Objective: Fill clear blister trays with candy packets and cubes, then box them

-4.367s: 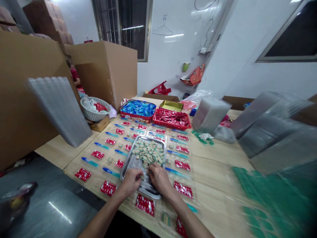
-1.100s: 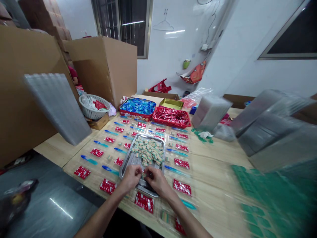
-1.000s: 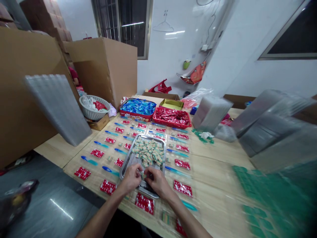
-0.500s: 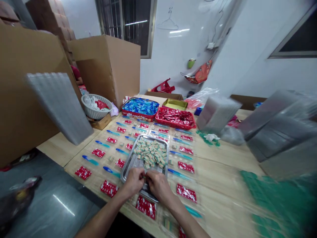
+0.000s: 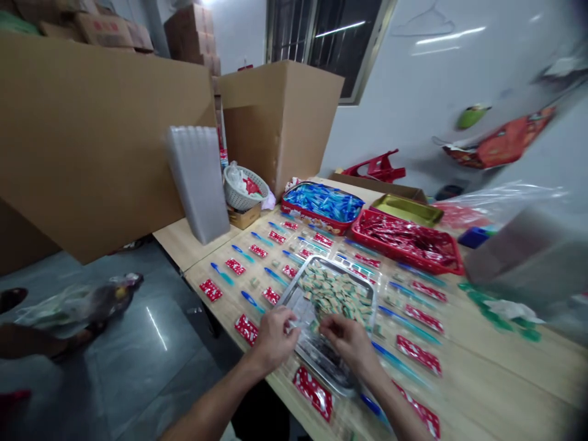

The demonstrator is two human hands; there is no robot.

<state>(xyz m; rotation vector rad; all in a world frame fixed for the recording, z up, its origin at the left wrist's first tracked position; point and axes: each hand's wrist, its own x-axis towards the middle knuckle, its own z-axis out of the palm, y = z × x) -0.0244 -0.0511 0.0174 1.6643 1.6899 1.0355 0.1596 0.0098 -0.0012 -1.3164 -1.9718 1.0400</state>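
A metal tray [image 5: 301, 306] holds a heap of small beige-and-green square pieces [image 5: 337, 294], mostly toward its far end. Over the tray's left edge is my left hand [image 5: 277, 335], its fingers curled and the thumb close to them; what they hold, if anything, is too small to see. My right hand [image 5: 348, 340] reaches over the near side of the heap with thumb and fingertips pinched together, their contents hidden. Around the tray lie clear plastic trays with blue toothbrushes [image 5: 252, 301] and red packets with white spots [image 5: 312, 392].
Behind the rows stand a tin of blue toothbrushes [image 5: 324, 203], a red basket of red packets [image 5: 408, 242] and a gold tray [image 5: 407, 210]. A stack of clear plastic trays [image 5: 199, 184] and a grey basket [image 5: 245, 190] are at left. Large cardboard boxes [image 5: 285, 122] rise behind.
My view has swung left, so the table appears further right. My hands, together over the tray before, are now apart, the left at its edge, the right nearer the heap.
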